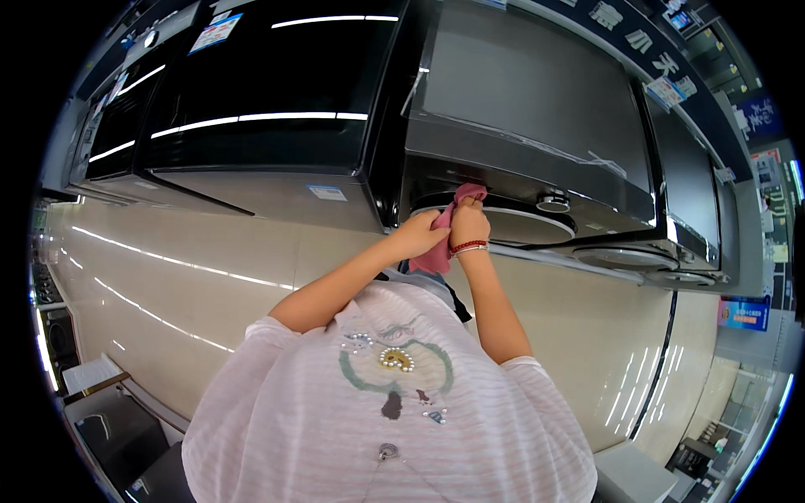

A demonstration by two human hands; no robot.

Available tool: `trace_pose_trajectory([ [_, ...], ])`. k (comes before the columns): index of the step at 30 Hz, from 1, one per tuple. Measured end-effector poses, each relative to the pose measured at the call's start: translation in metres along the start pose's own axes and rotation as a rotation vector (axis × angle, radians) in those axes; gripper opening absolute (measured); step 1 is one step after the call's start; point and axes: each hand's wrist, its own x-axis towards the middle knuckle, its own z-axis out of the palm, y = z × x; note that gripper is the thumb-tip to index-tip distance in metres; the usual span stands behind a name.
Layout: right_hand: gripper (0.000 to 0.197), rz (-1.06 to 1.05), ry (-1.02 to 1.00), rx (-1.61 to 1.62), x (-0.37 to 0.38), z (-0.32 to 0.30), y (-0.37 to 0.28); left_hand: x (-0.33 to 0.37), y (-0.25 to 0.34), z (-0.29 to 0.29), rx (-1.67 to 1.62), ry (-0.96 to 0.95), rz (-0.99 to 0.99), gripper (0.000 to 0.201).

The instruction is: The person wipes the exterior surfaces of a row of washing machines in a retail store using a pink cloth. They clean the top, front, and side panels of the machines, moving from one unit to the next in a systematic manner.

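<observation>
A pink cloth is bunched between my two hands, its lower end hanging down and its upper end against the front of a dark grey front-loading washing machine. My left hand is closed on the cloth's near side. My right hand, with a red beaded bracelet at the wrist, grips the cloth higher up, just below the machine's control panel. Right of that hand are a round silver knob and the rim of the round door. My fingertips are partly hidden in the folds.
A large glossy black appliance with a label stands to the left. More dark washing machines line up on the right. The pale tiled floor reflects ceiling lights. Other appliances stand at the lower left.
</observation>
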Motion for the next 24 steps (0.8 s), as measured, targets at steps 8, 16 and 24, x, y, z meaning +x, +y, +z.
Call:
trace_pose_trajectory([
  [8,0.023,-0.349,-0.367,0.596,-0.002,0.020,-0.066,-0.060,-0.016,-0.039,-0.468,0.449,-0.001,0.020],
  [16,0.021,-0.245,0.190,0.662,-0.016,-0.080,-0.061,-0.056,0.045,-0.046,-0.477,0.691,0.193,0.017],
  [24,0.031,-0.070,0.624,0.162,0.033,-0.106,-0.008,0.063,0.097,-0.014,0.427,0.574,0.895,0.028],
])
